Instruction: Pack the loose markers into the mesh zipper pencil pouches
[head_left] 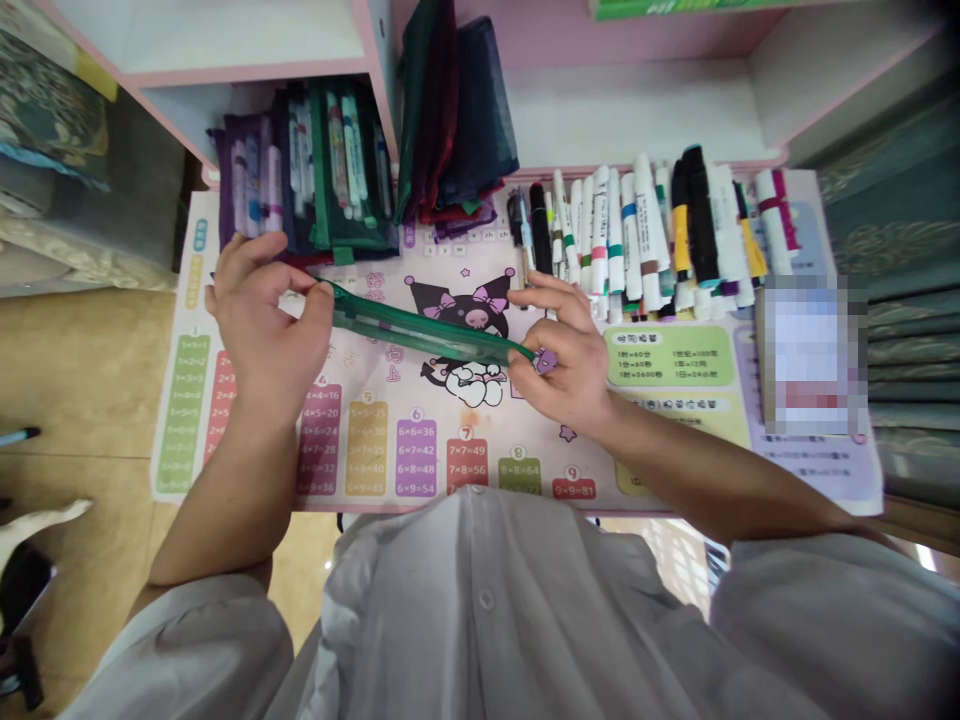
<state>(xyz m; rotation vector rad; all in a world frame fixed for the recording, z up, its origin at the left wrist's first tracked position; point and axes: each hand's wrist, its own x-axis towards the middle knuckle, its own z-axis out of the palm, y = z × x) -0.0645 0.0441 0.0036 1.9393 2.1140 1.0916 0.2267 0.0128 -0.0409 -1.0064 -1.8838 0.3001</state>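
Note:
Stretched between my two hands above the desk is a green mesh zipper pouch (pixel 420 330), seen nearly edge-on. My left hand (pixel 274 320) pinches its left end between thumb and forefinger. At the other end, my right hand (pixel 562 350) grips the corner, its thumb and forefinger closed on it. Whether anything is inside the pouch I cannot tell. Behind my left hand, pouches filled with pens (pixel 341 160) stand in and before a shelf compartment. Beyond my right hand lies a row of markers (pixel 630 235).
A printed desk mat (pixel 472 455) covers the desk. Several folded mesh pouches (pixel 457 120) lean against the pink and white shelf (pixel 630 115). At the right lies a blurred rectangular object (pixel 811 355), and a curtain (pixel 900 250) hangs beside the desk.

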